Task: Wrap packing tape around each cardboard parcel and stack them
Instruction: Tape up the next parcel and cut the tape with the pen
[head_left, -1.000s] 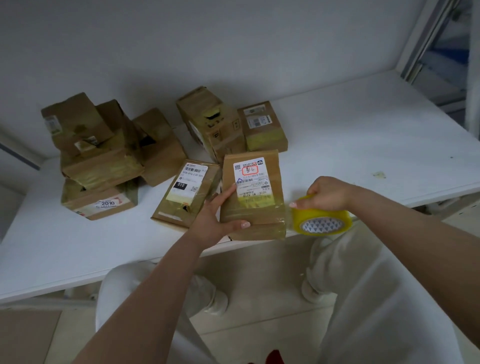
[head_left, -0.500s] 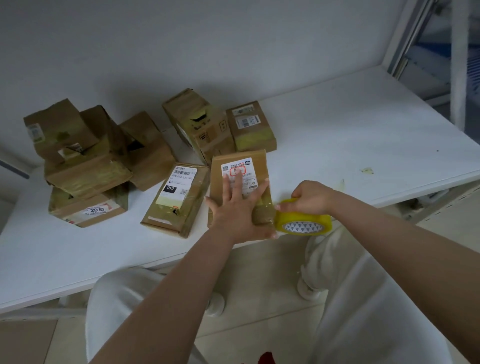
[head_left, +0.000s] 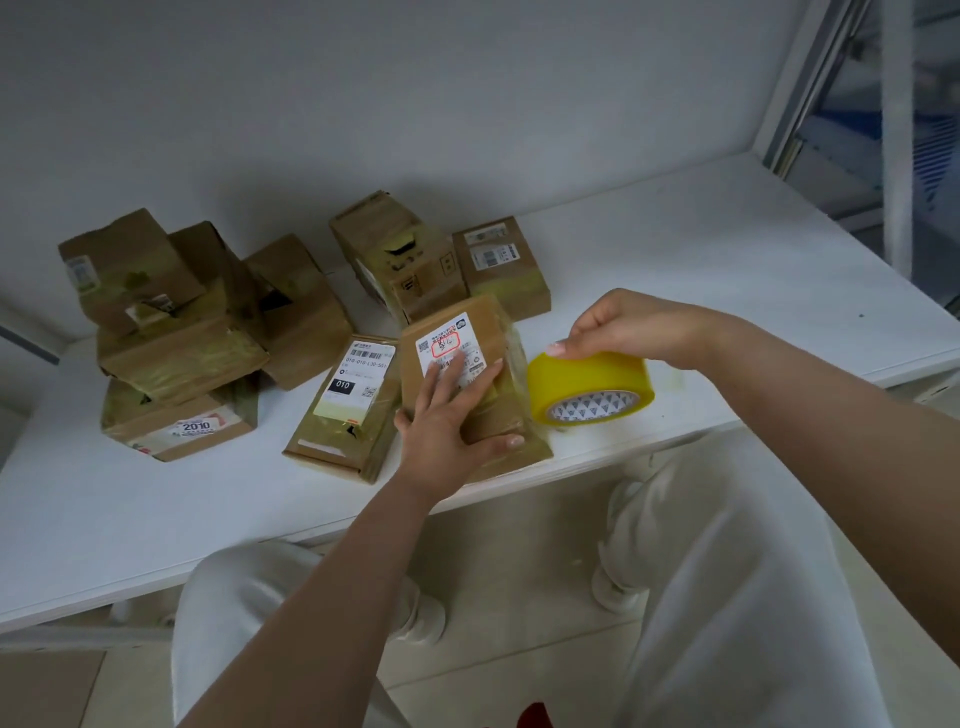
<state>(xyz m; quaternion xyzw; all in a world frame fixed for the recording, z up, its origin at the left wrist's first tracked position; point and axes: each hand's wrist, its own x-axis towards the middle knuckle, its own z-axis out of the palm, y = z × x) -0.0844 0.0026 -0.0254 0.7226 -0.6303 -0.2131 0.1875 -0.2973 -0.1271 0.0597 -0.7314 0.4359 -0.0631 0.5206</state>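
The left hand (head_left: 447, 415) lies flat and spread on top of a cardboard parcel (head_left: 467, 384) at the near edge of the white table (head_left: 727, 270), fingers fanned over the lower part of its white shipping label (head_left: 451, 347), thumb stretched along the near end of the box; it presses down rather than grips; the parcel's right side shows glossy tape already on it. Just to the right of that hand, the right hand (head_left: 639, 327) pinches the top rim of a yellow roll of packing tape (head_left: 589, 387) between thumb and fingertips, closed on it; the roll stands on its edge beside the parcel's right side, its patterned core facing the camera; whether a strip runs from roll to box is hard to tell. Immediately left of the left hand lies a flat parcel with a black "010" label (head_left: 345, 405), touching or nearly touching the held one; beyond the fingertips sit two more boxes (head_left: 400, 254), the right one (head_left: 501, 265) lying flat with its label up; far to the left of the left hand is a stack of parcels (head_left: 171, 332), the bottom one marked "2010"; pale trousers (head_left: 727, 597) show below the table edge.
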